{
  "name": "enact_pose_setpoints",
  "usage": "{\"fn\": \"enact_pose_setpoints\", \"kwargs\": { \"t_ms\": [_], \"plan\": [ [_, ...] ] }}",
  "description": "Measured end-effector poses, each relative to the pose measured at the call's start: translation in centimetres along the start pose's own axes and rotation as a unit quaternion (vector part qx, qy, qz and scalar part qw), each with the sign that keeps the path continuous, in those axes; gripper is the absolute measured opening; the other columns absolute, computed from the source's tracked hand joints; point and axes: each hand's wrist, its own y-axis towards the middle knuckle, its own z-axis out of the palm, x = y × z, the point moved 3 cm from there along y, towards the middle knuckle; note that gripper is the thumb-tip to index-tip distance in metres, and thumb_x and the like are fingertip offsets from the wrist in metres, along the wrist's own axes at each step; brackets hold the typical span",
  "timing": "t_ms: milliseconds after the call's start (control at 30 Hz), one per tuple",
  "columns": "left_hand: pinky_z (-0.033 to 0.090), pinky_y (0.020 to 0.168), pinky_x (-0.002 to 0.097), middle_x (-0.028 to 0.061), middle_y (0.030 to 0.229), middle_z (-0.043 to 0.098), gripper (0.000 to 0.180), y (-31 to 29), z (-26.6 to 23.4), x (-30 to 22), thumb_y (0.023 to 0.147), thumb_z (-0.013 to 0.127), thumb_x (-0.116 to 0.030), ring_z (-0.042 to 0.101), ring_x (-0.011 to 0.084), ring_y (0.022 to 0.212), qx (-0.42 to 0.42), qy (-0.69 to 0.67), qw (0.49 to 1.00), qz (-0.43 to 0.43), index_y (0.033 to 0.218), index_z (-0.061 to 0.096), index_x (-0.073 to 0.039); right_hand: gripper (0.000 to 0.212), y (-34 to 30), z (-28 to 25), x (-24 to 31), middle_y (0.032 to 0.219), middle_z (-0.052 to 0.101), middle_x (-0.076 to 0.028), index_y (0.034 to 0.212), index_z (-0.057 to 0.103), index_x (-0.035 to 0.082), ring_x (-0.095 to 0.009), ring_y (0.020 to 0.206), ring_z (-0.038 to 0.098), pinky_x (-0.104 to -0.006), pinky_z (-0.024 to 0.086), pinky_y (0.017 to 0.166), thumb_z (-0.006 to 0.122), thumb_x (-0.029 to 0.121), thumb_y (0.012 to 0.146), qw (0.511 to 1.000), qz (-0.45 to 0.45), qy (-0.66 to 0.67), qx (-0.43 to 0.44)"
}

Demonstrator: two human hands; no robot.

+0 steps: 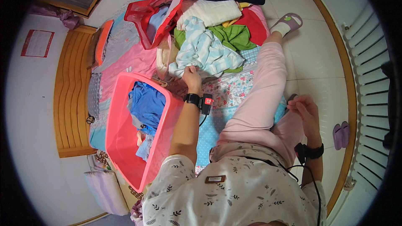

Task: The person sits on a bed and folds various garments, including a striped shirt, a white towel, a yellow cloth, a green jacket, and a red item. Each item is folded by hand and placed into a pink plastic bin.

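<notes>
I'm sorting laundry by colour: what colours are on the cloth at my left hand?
White and pale blue: the cloth shows best in the head view.

The shirt (247,196) is white, leaf-printed; trousers (261,88) pale pink; wrist straps (192,98) and cables (319,199) black.

Pretty clearly someone's bedroom at home. Bed (130,60) with patterned covers (228,90), wooden headboard (73,96), white radiator (370,111), purple slippers (341,135) on the tiled floor (320,58).

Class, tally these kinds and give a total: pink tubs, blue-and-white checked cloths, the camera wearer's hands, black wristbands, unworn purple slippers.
Pink tub: 1
Blue-and-white checked cloth: 1
Left hand and right hand: 2
Black wristbands: 2
Unworn purple slippers: 2
Total: 8
</notes>
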Motion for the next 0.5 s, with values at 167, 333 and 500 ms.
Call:
{"fn": "enact_pose_setpoints", "kwargs": {
  "t_ms": [167, 333, 500],
  "plan": [
    [0.044, 0.089, 0.0456, 0.0203, 0.108, 0.059, 0.024, -1.2, -0.4, -1.3, 0.079, 0.068, -0.017, 0.055, 0.0385, 0.101, -0.008, 0.018, 1.0, 0.019, 0.1, 0.064, -0.005, 0.01, 1.3, 2.1, 0.3, 0.097, 0.068, -0.007, 0.101, 0.061, 0.004, -0.015, 0.088, 0.066, -0.0276, 0.051, 0.081, 0.056, 0.012, 0.097, 0.999, -0.007, -0.005, 0.05],
    [0.036, 0.101, 0.0468, 0.0224, 0.128, 0.046, 0.042, -1.8, 0.6, -1.7, 0.069, 0.074, -0.014, 0.04, 0.0442, 0.119, 0.078, 0.264, 0.956, 0.104, 0.11, 0.068, -0.012, 0.011, 1.2, 2.8, 0.6, 0.098, 0.069, -0.007, 0.104, 0.06, 0.003, -0.014, 0.089, 0.065, -0.0279, 0.051, 0.082, 0.055, 0.011, 0.097, 0.998, -0.014, -0.006, 0.064],
    [0.048, 0.08, 0.0405, 0.0163, 0.089, 0.065, 0.02, 0.0, -0.4, -1.3, 0.085, 0.063, -0.01, 0.061, 0.0311, 0.084, 0.045, 0.11, 0.992, 0.039, 0.102, 0.067, 0.001, 0.011, 0.3, 1.8, -0.3, 0.099, 0.068, -0.007, 0.104, 0.06, 0.003, -0.014, 0.09, 0.065, -0.0278, 0.051, 0.083, 0.055, 0.01, 0.097, 0.999, 0.008, 0.011, 0.046]
  ]
}}
